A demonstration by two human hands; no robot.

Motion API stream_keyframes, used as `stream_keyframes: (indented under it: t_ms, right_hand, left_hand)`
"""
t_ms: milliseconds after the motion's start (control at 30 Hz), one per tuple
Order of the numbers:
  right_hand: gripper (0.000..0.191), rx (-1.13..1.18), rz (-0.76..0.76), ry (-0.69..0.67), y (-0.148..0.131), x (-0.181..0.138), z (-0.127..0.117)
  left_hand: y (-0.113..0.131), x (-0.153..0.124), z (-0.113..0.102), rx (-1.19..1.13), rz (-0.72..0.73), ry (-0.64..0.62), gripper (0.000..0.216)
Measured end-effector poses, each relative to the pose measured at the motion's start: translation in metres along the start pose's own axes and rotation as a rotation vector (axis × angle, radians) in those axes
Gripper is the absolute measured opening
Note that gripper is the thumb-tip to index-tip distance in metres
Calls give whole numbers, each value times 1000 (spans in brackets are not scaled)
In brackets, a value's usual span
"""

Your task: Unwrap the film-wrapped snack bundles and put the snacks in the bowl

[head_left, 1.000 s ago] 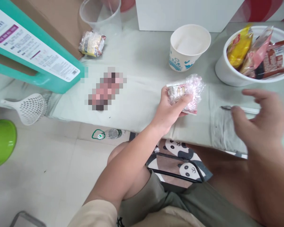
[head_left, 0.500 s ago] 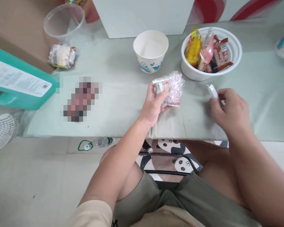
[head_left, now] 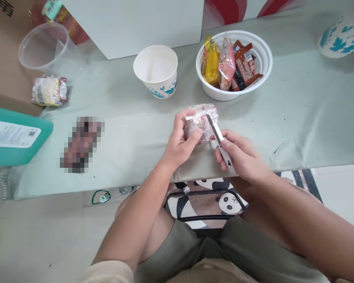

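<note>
My left hand (head_left: 178, 141) is closed around a small snack packet (head_left: 201, 122) in clear crinkled wrap, held just above the table's near edge. My right hand (head_left: 242, 157) grips a slim white-handled knife (head_left: 221, 143), and its blade tip rests against the packet's right side. Both hands meet over the pale green tablecloth (head_left: 297, 118).
A white bowl (head_left: 265, 63) holding several wrapped snacks and an empty paper cup (head_left: 156, 70) stand behind the hands. A clear plastic cup (head_left: 41, 47), another wrapped packet (head_left: 49, 91) and a teal box (head_left: 14, 135) lie at the left. A second paper cup (head_left: 342, 35) is far right.
My right hand picked the knife up from the table and brought it left to the packet. My left hand kept hold of the packet.
</note>
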State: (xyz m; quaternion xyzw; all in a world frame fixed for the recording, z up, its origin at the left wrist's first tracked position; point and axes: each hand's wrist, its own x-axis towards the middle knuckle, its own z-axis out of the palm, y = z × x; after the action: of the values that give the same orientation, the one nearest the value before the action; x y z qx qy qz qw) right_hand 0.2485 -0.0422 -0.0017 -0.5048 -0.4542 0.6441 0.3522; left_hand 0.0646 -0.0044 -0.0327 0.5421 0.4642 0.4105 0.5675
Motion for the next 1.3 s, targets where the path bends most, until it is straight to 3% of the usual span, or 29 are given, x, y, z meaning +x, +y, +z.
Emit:
stream_keyframes:
  t_ms: [200, 333, 500, 700, 867, 967, 1100, 1167, 1300]
  right_hand:
    - [26, -26, 125, 58, -2, -4, 7]
    - [29, -18, 133, 53, 3, -5, 11]
    - [31, -88, 103, 6, 10, -5, 16]
    - [28, -236, 55, -26, 9, -5, 19]
    - [30, -339, 29, -31, 9, -9, 17]
    - [29, -527, -134, 93, 8, -8, 4]
    - [32, -928, -414, 445, 9, 5, -31]
    - [36, -1077, -401, 523, 11, 12, -49]
    - [37, -1238, -276, 518, 15, 20, -72]
  left_hand:
    - [-24, 5, -1, 126, 232, 34, 52]
    - [-21, 5, 2, 1, 142, 53, 54]
    - [-12, 4, 4, -222, 68, 169, 53]
    - [-6, 8, 2, -309, 49, 285, 56]
    - [8, 11, -11, -376, -18, 371, 45]
    - [17, 12, -24, -420, -13, 409, 38]
    - [21, 9, -32, -477, -62, 372, 28]
    - [19, 7, -30, -473, -89, 330, 26]
    - [14, 4, -24, -408, -104, 243, 32]
